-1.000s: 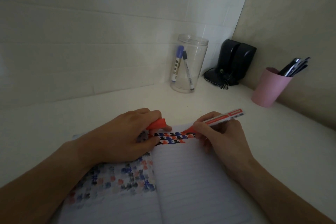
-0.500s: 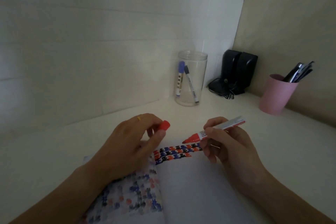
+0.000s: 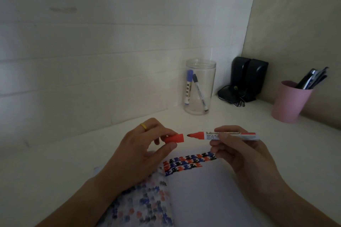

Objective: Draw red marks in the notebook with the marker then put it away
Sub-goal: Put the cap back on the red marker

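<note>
An open notebook (image 3: 199, 195) lies on the white desk in front of me, with rows of red, blue and black marks along the top of its right page. My right hand (image 3: 239, 155) holds the red marker (image 3: 230, 136) level above the page, its bare tip pointing left. My left hand (image 3: 142, 151) pinches the red cap (image 3: 174, 138) between thumb and fingers, its open end facing the tip. A small gap separates cap and tip. Both hands hover above the notebook's top edge.
A clear plastic jar (image 3: 200, 86) with a blue marker and a black marker stands at the back by the wall. Two black speakers (image 3: 247, 79) with cables sit in the corner. At the right a pink cup (image 3: 289, 103) holds several pens.
My right hand lifted the marker off the page and turned it level. My left hand rose from the notebook and brought the cap up in line with the tip.
</note>
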